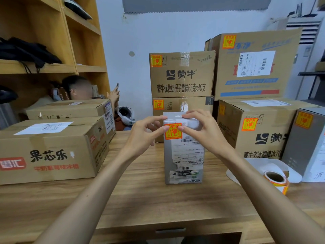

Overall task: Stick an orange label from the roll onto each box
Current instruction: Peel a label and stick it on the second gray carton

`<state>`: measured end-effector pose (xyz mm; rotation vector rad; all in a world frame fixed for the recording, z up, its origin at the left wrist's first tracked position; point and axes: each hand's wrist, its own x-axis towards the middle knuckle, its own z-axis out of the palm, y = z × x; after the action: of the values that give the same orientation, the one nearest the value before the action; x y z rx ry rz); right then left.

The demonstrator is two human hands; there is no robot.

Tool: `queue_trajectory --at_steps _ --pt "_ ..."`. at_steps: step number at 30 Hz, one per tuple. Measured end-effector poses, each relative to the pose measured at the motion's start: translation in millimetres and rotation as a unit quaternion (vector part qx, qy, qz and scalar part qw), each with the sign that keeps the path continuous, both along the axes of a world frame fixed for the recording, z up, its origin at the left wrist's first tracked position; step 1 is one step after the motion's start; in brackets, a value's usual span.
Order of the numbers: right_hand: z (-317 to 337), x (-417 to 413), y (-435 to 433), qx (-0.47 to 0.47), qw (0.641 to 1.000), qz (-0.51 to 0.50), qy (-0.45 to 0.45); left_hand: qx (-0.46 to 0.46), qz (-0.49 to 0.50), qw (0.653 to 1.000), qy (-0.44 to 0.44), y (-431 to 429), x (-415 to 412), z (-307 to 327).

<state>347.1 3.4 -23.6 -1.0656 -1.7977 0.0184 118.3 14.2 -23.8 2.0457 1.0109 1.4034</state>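
Note:
A small grey box (184, 155) stands upright in the middle of the wooden table (158, 199). An orange label (173, 133) lies on the upper left of its front face, above a white shipping slip. My left hand (146, 136) has its thumb on the label's left edge and its index finger at the box's top corner. The thumb of my right hand (202, 131) is on the label's right edge, with the fingers curled over the box's top. The label roll (276, 179) lies on the table to the right, trailing white backing paper.
Cardboard boxes bearing orange labels are stacked behind (182, 74) and to the right (260, 134); a tall grey one (302, 141) stands at far right. Two brown boxes (52, 152) sit at left. A person (79, 88) sits behind them by wooden shelves.

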Motion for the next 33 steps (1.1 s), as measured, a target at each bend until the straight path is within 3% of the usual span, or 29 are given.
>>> queue_trajectory --at_steps 6,13,24,29,33 --pt "-2 3 -1 0.027 0.998 -0.011 -0.048 0.025 0.004 1.000 0.018 3 2 -9" --pt "-2 9 0 0.041 0.988 -0.030 -0.145 0.079 0.013 0.991 0.104 10 -4 -16" --pt "2 11 5 0.029 0.987 -0.012 -0.156 0.111 0.008 0.986 0.121 14 -5 -20" --pt "7 8 -2 0.070 0.975 -0.087 -0.195 0.007 -0.027 1.000 0.003 18 1 -5" --pt "6 -23 -17 0.124 0.954 -0.172 -0.214 -0.077 -0.041 0.996 0.006 41 9 7"
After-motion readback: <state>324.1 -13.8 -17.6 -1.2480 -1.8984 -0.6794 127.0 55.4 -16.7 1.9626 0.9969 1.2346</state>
